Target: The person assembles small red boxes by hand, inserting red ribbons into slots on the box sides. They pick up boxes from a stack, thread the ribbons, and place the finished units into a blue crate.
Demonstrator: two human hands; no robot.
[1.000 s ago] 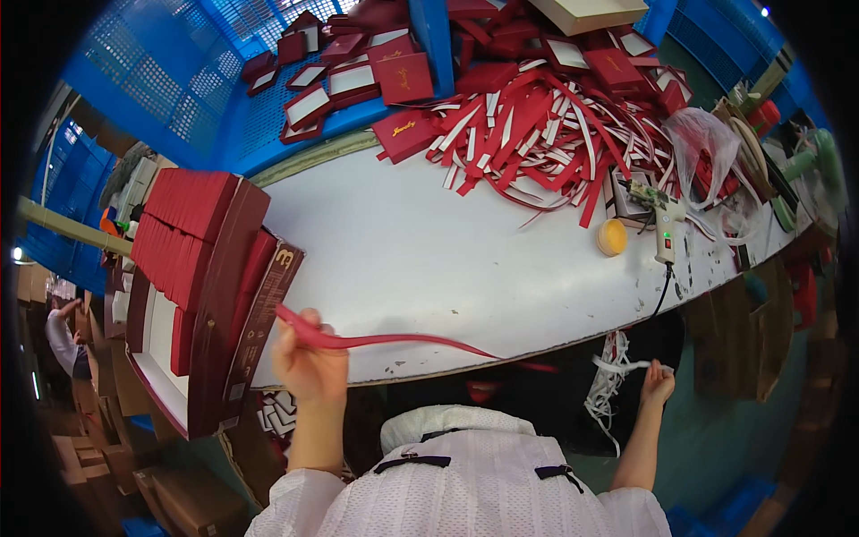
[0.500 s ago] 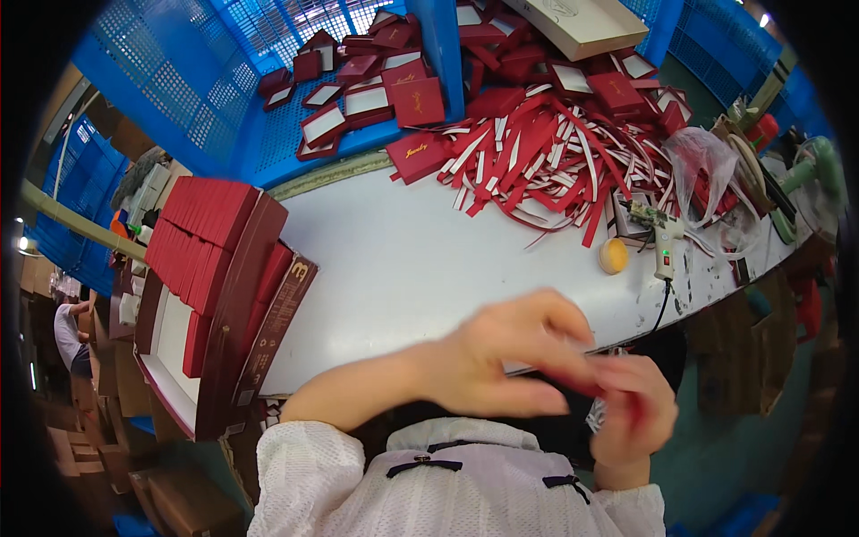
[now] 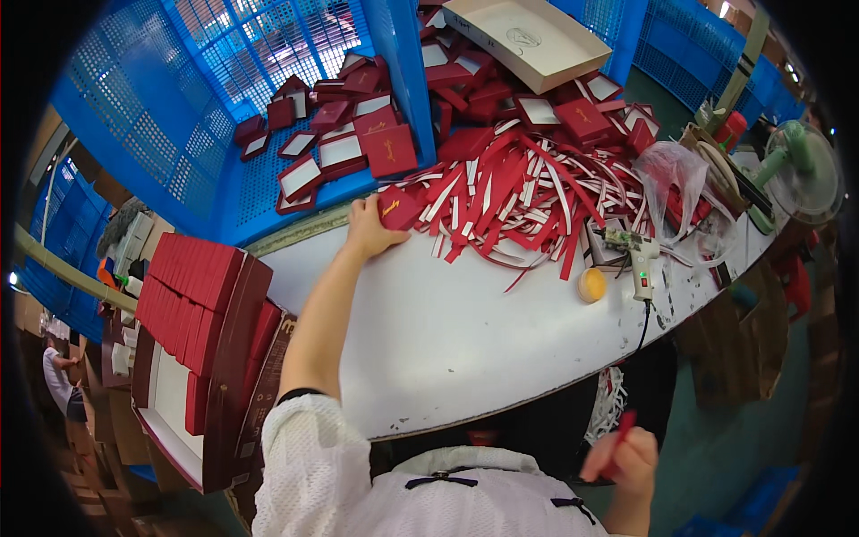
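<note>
so we see our left hand [image 3: 371,231] stretched far out across the white table [image 3: 465,331], fingers spread and curled over a small red box lid [image 3: 400,208] at the near edge of the heap, palm down on it, thumb side toward us; it touches the lid but we cannot tell if it really grips it. the lid lies flat on the table, just beside the blue crate wall [image 3: 407,80] and touching the pile of red and white strips [image 3: 528,201] that spreads over the far middle of the table. our right hand [image 3: 626,456] is down low below the table edge, near our lap, closed into a loose fist around a thin red strip [image 3: 620,438] that sticks up out of it. more red lids and trays [image 3: 340,134] lie in the blue mesh crate [image 3: 224,107] behind the left hand. a pale cardboard box [image 3: 532,36] sits on top of the pile at the far side. right of the strips we see a glue gun [image 3: 640,264] lying on the table with its cord going over the edge, a small round yellow thing [image 3: 591,285] just beside it, and a clear plastic bag [image 3: 680,183] further back. a green fan [image 3: 801,170] stands at the right end. at our left, a stack of red boxes [image 3: 192,300] stands packed in an open dark red carton [image 3: 233,385], well apart from both hands.
</note>
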